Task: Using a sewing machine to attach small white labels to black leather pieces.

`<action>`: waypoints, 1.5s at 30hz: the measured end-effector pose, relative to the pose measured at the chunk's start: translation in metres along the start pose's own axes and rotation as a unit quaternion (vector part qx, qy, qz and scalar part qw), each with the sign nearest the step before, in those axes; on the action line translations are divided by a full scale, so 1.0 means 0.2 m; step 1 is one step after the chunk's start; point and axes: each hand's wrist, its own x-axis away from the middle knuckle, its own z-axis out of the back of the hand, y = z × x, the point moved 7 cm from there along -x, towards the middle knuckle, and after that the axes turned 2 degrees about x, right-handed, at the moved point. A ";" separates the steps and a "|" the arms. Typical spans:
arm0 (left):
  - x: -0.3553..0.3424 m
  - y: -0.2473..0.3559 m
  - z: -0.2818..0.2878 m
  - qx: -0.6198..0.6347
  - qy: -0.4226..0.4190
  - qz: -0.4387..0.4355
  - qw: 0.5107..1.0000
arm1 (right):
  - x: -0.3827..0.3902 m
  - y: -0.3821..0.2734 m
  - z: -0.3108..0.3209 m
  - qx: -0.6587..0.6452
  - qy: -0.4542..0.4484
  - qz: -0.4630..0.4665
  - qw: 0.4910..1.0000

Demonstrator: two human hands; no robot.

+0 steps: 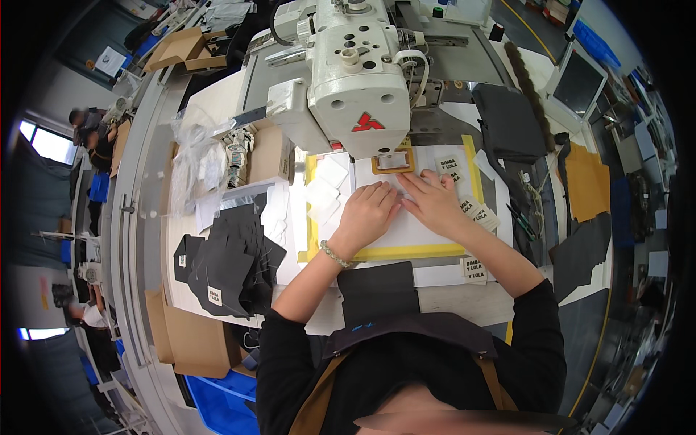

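Note:
Below the white head of a sewing machine (355,94), both my hands rest on a white sheet (413,238) edged with yellow tape. My left hand (368,210) lies palm down, its fingers stretched forward over the sheet. Close beside it, my right hand (433,206) has its fingers apart, the foremost ones near an orange-brown clamp frame (394,161) under the needle area. Whatever lies under the fingertips is hidden. Cream printed labels (477,212) are scattered by my right wrist. Blank white pieces (326,187) lie left of my left hand.
At left, dark fabric pieces (235,264) form a pile, some bearing labels. Behind it stands a cardboard box (270,156) with bundled labels. Dark folded fabric (507,122) and a monitor (578,81) are at right. A dark fabric piece (378,290) lies at the table's front edge.

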 end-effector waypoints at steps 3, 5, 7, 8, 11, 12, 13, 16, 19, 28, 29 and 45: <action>-0.02 0.03 0.01 0.003 0.010 -0.019 1.000 | 0.00 -0.02 0.00 0.025 -0.003 -0.010 1.000; -0.03 0.03 0.00 0.003 0.011 -0.026 1.000 | 0.00 -0.02 -0.03 0.013 -0.013 -0.027 0.999; -0.04 0.04 0.00 0.003 0.012 -0.032 0.999 | -0.01 -0.03 -0.03 0.015 -0.016 -0.029 0.999; -0.04 0.05 0.00 0.005 0.008 -0.031 0.999 | -0.01 -0.04 -0.03 0.016 -0.019 -0.027 0.999; -0.04 0.05 0.00 0.008 0.005 -0.032 0.999 | -0.01 -0.05 -0.03 0.041 -0.017 -0.021 0.999; -0.04 0.04 0.00 0.009 0.005 -0.033 0.999 | -0.01 -0.05 -0.03 0.042 -0.017 -0.022 0.999; -0.04 0.04 -0.01 0.010 0.005 -0.033 0.999 | -0.01 -0.05 -0.03 0.036 -0.019 -0.025 0.999; -0.04 0.02 -0.02 -0.004 -0.006 -0.024 1.000 | 0.00 -0.04 -0.05 0.035 -0.026 -0.025 0.999; -0.06 -0.01 -0.05 -0.030 -0.027 0.000 0.999 | 0.00 -0.04 -0.04 0.030 -0.018 -0.026 0.999; -0.11 -0.12 -0.14 -0.015 -0.045 0.029 0.998 | -0.01 -0.05 -0.02 -0.002 -0.002 -0.043 0.999; -0.12 -0.12 -0.14 -0.004 -0.056 0.034 0.998 | -0.01 -0.04 -0.02 -0.012 -0.008 -0.050 0.999; -0.12 -0.13 -0.17 -0.015 -0.075 0.041 0.996 | 0.00 -0.04 -0.02 -0.012 -0.014 -0.047 0.999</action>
